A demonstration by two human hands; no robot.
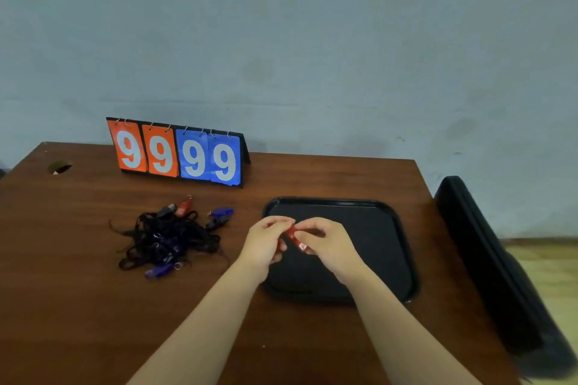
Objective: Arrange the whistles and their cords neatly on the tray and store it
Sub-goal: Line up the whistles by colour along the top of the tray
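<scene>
Your table (93,306) is dark reddish wood-grain, smooth with a low sheen. The tray (384,259) looks like black plastic, its floor matt, its rim slightly glossy. The whistles (220,212) are shiny plastic, red, blue and black, with small metal rings; their cords (165,241) are thin black matt cloth. The scoreboard (178,153) has smooth cards on metal rings.

Table (93,306) near edge bare; cord tangle (169,241) blocks left-centre, scoreboard (178,153) far edge, tray (391,247) right; right edge possibly chair-blocked.
</scene>
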